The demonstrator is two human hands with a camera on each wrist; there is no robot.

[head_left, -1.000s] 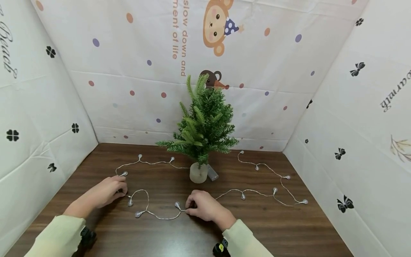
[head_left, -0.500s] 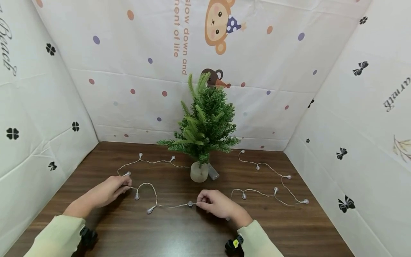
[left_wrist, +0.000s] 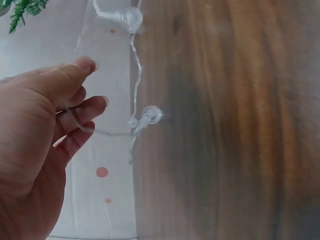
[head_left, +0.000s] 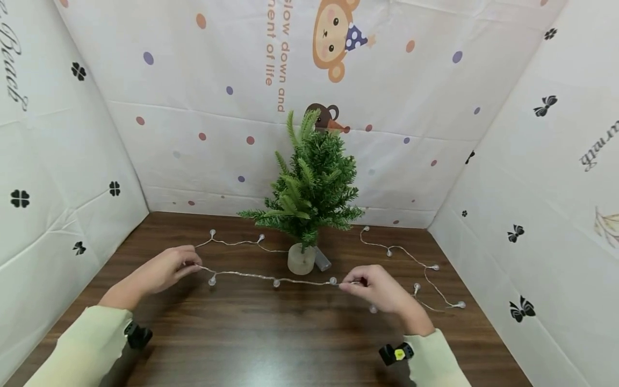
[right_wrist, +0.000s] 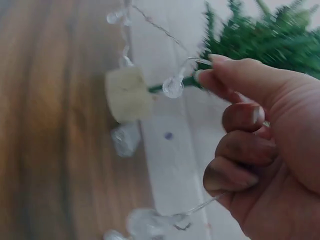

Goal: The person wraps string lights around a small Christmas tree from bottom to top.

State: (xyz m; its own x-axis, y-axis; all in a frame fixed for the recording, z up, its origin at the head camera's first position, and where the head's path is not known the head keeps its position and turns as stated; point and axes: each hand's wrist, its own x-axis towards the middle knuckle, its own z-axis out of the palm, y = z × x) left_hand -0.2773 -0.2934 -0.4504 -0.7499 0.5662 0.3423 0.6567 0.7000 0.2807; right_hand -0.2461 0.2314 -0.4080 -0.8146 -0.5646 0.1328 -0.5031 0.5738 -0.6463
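Between my two hands a string of lights [head_left: 246,276] with clear round bulbs stretches nearly straight, in front of the tree's base. My left hand [head_left: 171,267] pinches the wire at the left; in the left wrist view the wire [left_wrist: 107,133] passes between its fingers. My right hand [head_left: 379,287] pinches the string at the right, and a clear bulb [right_wrist: 173,87] hangs beside its fingertips in the right wrist view. A small green artificial Christmas tree [head_left: 314,183] stands upright behind the wire on a pale round base [head_left: 301,259].
A clear battery box [head_left: 322,260] lies right behind the tree base. More of the light string [head_left: 237,244] runs along the table at the back left, and another stretch [head_left: 411,255] lies at the right. Patterned cloth walls [head_left: 193,107] enclose the brown wooden table [head_left: 261,344].
My right hand has moved right and away from me, pulling the wire from a loose curve to nearly straight. The left hand has shifted slightly forward, still pinching the wire.
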